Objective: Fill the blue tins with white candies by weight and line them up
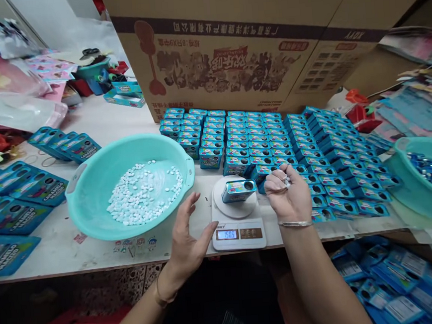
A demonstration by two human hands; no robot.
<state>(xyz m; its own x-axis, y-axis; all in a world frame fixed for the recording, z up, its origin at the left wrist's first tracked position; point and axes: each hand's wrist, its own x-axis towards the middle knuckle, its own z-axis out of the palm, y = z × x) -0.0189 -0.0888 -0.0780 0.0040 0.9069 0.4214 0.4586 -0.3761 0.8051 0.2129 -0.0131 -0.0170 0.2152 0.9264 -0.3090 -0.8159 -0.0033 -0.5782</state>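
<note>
A small blue box [238, 190] with a round hole in its top stands on the white kitchen scale [239, 232], whose lit display shows digits. My left hand [189, 236] is open beside the scale's left edge, fingers spread, holding nothing. To the right of the scale, my right hand [290, 193] is raised and closed, with a few small white candies [287, 181] showing between its fingers. Many more white candies [136, 193] lie in the turquoise basin [93, 211] at the left.
Rows of blue boxes [257, 143] stand behind the scale, before a large cardboard carton [228, 36]. More blue boxes [21, 212] are at the left. A second turquoise basin [409, 191] with blue pieces stands at the right, above a heap of flattened blue boxes [401, 279].
</note>
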